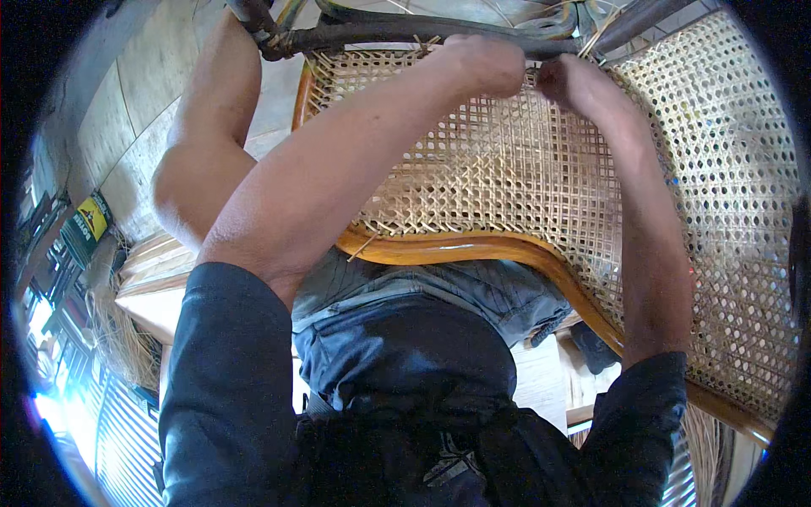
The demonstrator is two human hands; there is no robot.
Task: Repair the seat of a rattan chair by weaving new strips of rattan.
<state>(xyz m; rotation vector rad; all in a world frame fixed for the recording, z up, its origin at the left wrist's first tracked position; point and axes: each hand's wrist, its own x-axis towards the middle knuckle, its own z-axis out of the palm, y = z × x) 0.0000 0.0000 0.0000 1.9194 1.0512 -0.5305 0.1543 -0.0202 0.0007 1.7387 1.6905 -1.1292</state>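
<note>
A chair with woven cane panels lies across my lap, its varnished wooden frame curving along the near side. My left hand is closed at the far edge of the woven cane seat, against a dark rail. Just to its right, my right hand has its fingers curled in at the same edge. The backs of my hands hide what the fingers hold, if anything. Loose strand ends poke out along the seat's edges, one cane strand crossing the near frame.
Another cane panel of the chair rises on the right. My bare leg is at the left, on a tiled floor. Bundled fibres hang by a wooden box, beside a dark green and yellow package.
</note>
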